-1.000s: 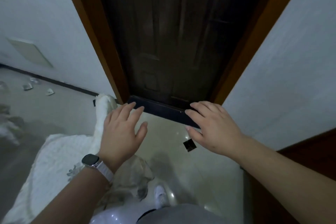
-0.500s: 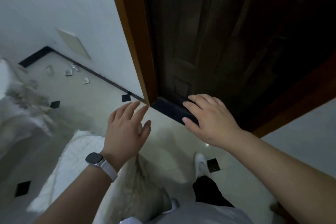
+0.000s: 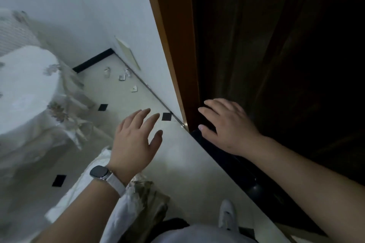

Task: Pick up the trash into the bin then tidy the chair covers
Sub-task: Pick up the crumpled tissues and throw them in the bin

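**Trash ahead-left, nearer the left hand**

Nearest, under the left forearm, a loose chair cover (image 3: 79,189) crumpled on the floor (image 3: 177,163). Above it, left hand (image 3: 134,140) empty, fingers straight and spread, palm down over the tiles, touching nothing. Right hand (image 3: 227,130) likewise empty and flat, fingers extended at the foot of the dark door (image 3: 256,45); contact with it not clear. Farther off, beyond the left fingertips and slightly to their left, trash scraps (image 3: 122,77) scattered along the base of the wall, strung roughly parallel to the skirting. Well apart from both hands, though plainly closer to the left. At far left, a covered chair (image 3: 25,85). No bin in sight. Probably a step forward and a stoop first, left hand leading.
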`<state>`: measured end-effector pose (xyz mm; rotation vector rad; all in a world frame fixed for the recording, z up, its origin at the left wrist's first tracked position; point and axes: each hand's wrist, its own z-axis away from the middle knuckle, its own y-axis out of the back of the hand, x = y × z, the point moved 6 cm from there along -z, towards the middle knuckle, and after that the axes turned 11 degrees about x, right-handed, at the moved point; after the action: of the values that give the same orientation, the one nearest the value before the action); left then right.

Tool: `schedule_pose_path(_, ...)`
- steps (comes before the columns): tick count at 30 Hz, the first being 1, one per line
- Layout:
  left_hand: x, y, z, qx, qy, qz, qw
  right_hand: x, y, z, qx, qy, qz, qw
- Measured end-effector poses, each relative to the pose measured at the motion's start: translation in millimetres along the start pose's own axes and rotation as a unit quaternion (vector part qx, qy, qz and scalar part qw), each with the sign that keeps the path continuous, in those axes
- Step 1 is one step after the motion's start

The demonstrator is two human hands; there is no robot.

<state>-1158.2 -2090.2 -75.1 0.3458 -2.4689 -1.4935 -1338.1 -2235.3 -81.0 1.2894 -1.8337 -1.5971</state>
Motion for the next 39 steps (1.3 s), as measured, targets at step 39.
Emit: schedule_pose_path(39, -448, -117, -147, 0.056, 0.326, -0.065, 0.941, -204, -267, -521, -0.073, 0.297, -0.028, 0.952)
